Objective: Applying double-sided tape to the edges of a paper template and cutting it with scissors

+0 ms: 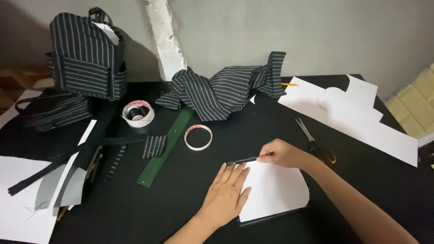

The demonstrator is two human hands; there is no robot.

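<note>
My left hand (226, 192) presses flat on the paper pattern (275, 190) at the desk's (190, 190) 6 o'clock; my right hand (281, 153) pinches a marker (242, 160). If pressure slackens, the pattern may shift, skewing the line.

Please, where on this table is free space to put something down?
Bare table lies between the green ruler and the left hand, and between the tape ring and the scissors. The left edge is crowded with paper and straps.
</note>
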